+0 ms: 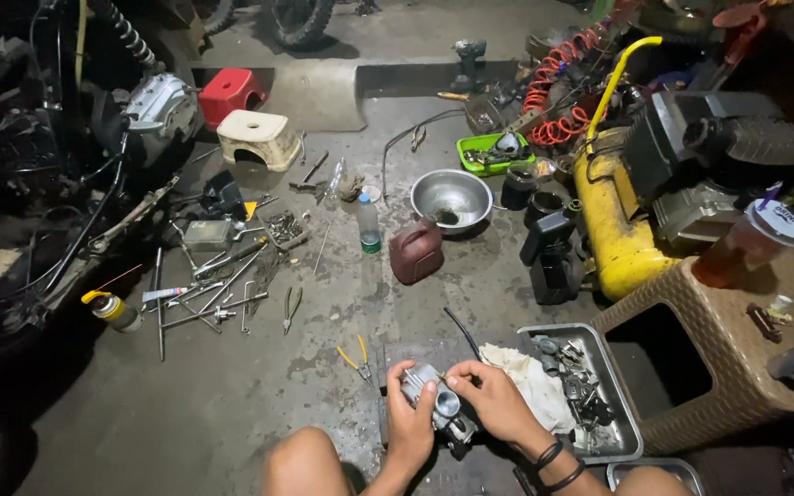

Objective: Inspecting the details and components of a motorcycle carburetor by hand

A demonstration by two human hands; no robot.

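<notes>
Carburetor sits gripped in the curled left hand while right hand fingertips pinch its top.

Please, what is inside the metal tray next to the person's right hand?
The metal tray holds a crumpled white rag on its left side and a heap of small dark metal parts on its right. The rag covers part of the tray floor, so anything under it cannot be seen.

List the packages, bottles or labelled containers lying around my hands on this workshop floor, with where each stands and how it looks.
Clear plastic bottle: upright mid-floor, green label band.
Dark red jug: right of that bottle, squat, handled.
Yellow-capped spray can: lying far left by the tools.
Lidded drink cup: on the brown woven stool, amber liquid, printed lid.
No screens or signs.
</notes>
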